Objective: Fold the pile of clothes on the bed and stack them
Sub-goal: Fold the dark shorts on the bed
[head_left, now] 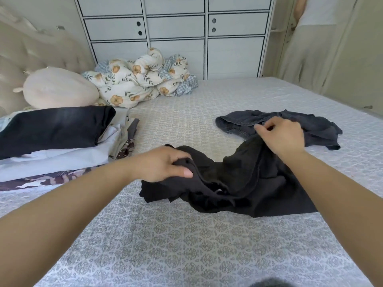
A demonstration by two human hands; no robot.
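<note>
- Left hand (165,165) gripping one bunched edge of black garment (238,183), thumb on top; right hand (281,137) pinching opposite edge, fingers curled.
- Garment crumpled on bed (196,245) between both hands, sagging in middle, not yet flat.
- Step in hand, by the look of it: spreading before folding.
- Next move calls for pulling hands apart to flatten cloth.
- Grey garment (306,125) just beyond right hand, unfolded.
- Folded stack (58,141) beyond left hand, awaiting more.
</note>
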